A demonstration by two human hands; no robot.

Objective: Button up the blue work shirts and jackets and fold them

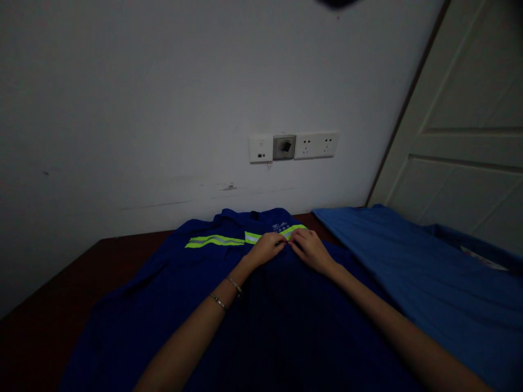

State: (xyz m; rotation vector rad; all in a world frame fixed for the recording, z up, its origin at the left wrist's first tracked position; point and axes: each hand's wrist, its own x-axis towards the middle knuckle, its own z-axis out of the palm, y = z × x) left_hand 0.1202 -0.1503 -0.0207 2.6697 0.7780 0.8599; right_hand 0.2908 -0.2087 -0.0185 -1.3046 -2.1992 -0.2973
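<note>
A dark blue work jacket (196,277) is spread out, collar toward the wall. Across its chest runs a yellow-green and silver reflective strip (214,240), with a small white logo (280,226) just above it on the right side. My left hand (265,247), below a wrist with two bracelets, pinches the jacket's fabric at the strip's lower edge. Close beside it, my right hand (310,249) also has its fingers closed on the fabric there, fingertips nearly meeting the left ones. Exactly what lies between the fingertips is too small and dark to make out.
Under the jacket is a dark reddish-brown tabletop (90,272), set against a white wall (163,98). A lighter blue cloth (408,261) lies to the right. Wall sockets (314,146) sit above the table, and a panelled white door (466,125) stands at the right.
</note>
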